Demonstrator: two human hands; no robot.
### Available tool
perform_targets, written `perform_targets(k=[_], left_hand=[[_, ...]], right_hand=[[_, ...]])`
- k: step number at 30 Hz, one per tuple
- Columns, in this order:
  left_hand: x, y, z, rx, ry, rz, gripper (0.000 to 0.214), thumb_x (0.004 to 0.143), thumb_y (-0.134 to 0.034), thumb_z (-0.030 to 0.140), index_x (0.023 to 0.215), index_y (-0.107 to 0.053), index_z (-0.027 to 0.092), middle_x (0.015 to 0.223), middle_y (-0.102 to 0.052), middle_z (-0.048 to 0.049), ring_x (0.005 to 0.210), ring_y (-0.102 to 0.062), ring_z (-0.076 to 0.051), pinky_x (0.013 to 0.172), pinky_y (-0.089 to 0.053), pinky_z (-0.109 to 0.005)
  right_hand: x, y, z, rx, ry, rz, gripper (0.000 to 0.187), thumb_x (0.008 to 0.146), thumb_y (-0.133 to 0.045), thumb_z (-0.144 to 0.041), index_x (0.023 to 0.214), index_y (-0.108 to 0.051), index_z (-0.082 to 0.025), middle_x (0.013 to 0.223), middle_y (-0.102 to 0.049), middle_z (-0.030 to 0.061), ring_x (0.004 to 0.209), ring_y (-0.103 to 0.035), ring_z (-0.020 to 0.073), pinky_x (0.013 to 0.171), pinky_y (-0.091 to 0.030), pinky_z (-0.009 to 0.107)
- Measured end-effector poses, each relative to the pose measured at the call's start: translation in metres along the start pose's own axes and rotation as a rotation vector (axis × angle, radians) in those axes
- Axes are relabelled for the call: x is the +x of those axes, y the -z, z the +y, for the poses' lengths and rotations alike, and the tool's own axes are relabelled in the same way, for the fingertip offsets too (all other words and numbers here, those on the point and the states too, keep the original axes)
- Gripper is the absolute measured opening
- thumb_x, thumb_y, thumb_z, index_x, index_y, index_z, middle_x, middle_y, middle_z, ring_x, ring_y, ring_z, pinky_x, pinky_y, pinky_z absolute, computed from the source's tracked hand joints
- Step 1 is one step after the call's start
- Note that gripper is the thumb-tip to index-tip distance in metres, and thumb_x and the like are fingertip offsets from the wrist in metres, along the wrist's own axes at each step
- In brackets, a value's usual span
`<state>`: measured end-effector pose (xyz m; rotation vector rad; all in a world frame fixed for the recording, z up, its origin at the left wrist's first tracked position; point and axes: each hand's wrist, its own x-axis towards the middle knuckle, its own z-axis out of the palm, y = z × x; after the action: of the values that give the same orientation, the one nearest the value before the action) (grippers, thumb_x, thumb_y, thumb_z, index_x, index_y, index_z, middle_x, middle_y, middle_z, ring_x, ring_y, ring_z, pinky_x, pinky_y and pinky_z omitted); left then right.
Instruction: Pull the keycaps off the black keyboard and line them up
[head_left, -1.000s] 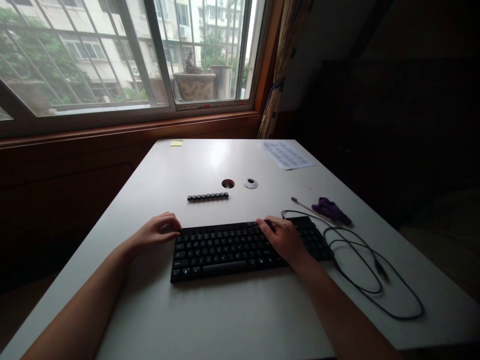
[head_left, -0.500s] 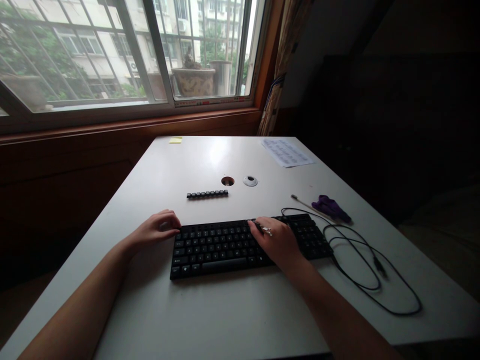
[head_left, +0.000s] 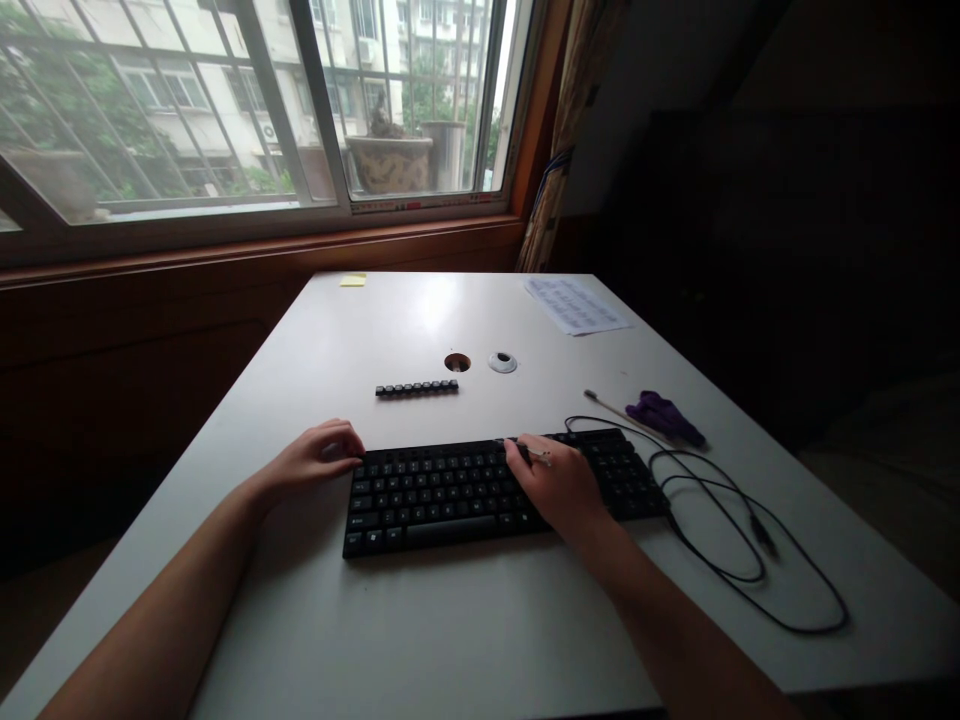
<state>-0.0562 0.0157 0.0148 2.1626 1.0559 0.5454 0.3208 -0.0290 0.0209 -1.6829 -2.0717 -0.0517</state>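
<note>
Probably top-row work — right fingers point(head_left: 517, 461) grip a slim tool point(head_left: 539, 457) over the computer keyboard point(head_left: 439, 497), left fingers point(head_left: 343, 437) pinch its corner — and the next move should need steadiness.

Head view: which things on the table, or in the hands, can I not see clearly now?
All in the head view:
- Tool: mostly covered by the right hand, so its full shape is hidden.
- Keyboard: some keys are hidden under the same hand.
- Paper: its print is too blurred to read.
- Row of small black pieces: any marks are too small.
- Forearms: cut off by the bottom edge.
</note>
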Motion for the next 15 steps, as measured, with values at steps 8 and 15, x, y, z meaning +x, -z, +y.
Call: perform_targets(k=[8, 15], left_hand=[[-0.001, 0.0, -0.002, 0.011, -0.005, 0.004, 0.021, 0.091, -0.061, 0.037, 0.091, -0.065, 0.016, 0.093, -0.061, -0.0056, 0.086, -0.058, -0.018, 0.077, -0.048, -0.028], [0.0, 0.0, -0.001, 0.005, -0.006, 0.0, 0.022, 0.092, -0.06, 0.037, 0.09, -0.064, 0.016, 0.093, -0.06, -0.0057, 0.086, -0.058, -0.018, 0.077, -0.048, -0.029]], right_hand=[[0.007, 0.0, 0.016, 0.217, -0.083, -0.061, 0.037, 0.097, -0.044, -0.038, 0.065, -0.055, -0.022, 0.066, -0.066, 0.0019, 0.064, -0.062, 0.0179, 0.062, -0.037, 0.027], [0.003, 0.002, 0.006, 0.054, 0.047, -0.016, 0.032, 0.095, -0.048, -0.035, 0.068, -0.055, -0.021, 0.068, -0.066, 0.0033, 0.062, -0.059, 0.0165, 0.06, -0.032, 0.028]])
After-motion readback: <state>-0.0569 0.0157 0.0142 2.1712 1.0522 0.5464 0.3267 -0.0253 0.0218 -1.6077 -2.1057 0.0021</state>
